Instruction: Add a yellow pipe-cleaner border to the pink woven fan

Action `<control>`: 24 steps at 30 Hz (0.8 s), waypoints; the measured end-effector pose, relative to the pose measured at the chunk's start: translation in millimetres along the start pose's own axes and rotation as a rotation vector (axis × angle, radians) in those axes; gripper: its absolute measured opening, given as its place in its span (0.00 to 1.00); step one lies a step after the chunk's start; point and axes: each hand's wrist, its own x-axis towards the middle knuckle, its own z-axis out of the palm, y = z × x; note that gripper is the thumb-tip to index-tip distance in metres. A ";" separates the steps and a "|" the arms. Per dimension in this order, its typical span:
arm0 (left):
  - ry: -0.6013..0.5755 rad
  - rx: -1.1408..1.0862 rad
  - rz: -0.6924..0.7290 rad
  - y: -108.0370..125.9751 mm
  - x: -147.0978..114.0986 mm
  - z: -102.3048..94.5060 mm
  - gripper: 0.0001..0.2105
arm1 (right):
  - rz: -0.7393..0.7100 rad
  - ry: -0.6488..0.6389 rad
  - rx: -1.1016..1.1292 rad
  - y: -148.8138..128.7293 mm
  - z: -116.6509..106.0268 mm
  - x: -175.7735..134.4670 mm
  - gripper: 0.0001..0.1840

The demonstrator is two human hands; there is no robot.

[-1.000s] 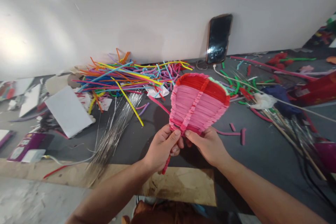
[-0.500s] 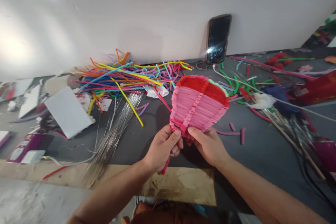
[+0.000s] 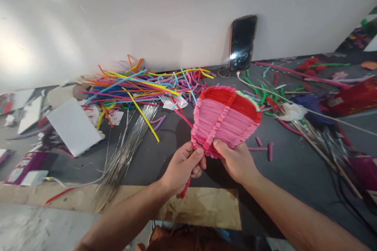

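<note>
Grip, head view: left hand (image 3: 183, 168) pinching narrow lower end of fan-shaped pink-and-red fuzzy piece (image 3: 204, 119) between thumb and fingers; short red stem (image 3: 186, 189) sticking out below same hand. Right hand (image 3: 239, 161) clasping lower right part, thumb flat on pink face, fingers mostly hidden beneath. Piece held up over dark table (image 3: 294, 164), tilted, wide red end away from person. Behind, to left: heap of coloured stems (image 3: 141, 86), thin wire bundle (image 3: 126, 149). Phone (image 3: 243, 43) leaning on white wall (image 3: 153, 15). Short pink offcut (image 3: 270, 151) right of piece.
</note>
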 end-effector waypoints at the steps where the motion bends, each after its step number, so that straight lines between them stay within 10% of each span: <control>1: 0.000 -0.005 0.005 0.3 0.3 -0.6 0.16 | 0.025 -0.010 0.043 2.7 -0.1 -0.2 0.06; 24: 0.004 -0.028 0.025 3.0 1.6 -3.1 0.16 | 0.216 -0.066 0.429 0.3 2.3 1.9 0.10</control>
